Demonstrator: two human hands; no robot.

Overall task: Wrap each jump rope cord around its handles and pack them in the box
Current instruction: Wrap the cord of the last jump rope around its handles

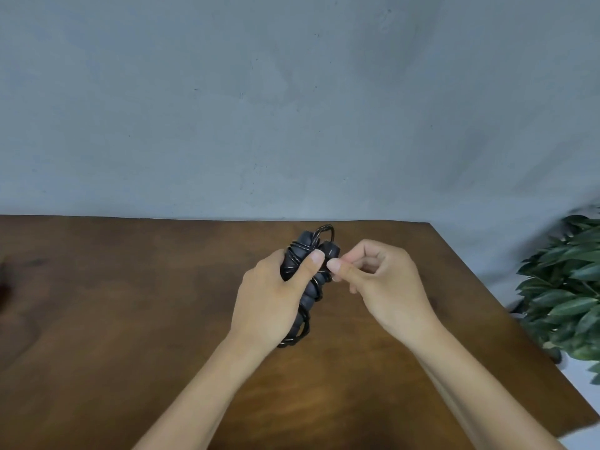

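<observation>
So I'm holding the jump rope [305,280] bundle up off the surface [130,303], roughly over the middle toward the far edge, and this is the fiddly bit. My left hand [269,303] is gripping both black handles together, fingers curled round the back and my thumb pressing across the front over the wound cord [293,253]. My right hand [376,284] is sitting just beside the top of the handles, thumb and forefinger pressed together in a pinch. I think it's pinching the last bit of cord, but honestly the cord is so thin and dark there that I can't tell for sure.

What I'm worrying about:

- The wraps are looking loose. There's a loop sticking out past the top ends and another hanging below my left palm. If my thumb is easing off, that springy cord is probably going to unwind itself.
- If my pinch is slipping before the end is tucked under a wrap, the whole thing is likely uncoiling.
- The two handles could be sliding apart inside my grip, which would slacken everything.

Also, I'm not seeing the box anywhere in view, so I'm going to be carrying an unsecured bundle while looking for it. There's a plant [568,287] off the right edge, nothing else handy.
</observation>
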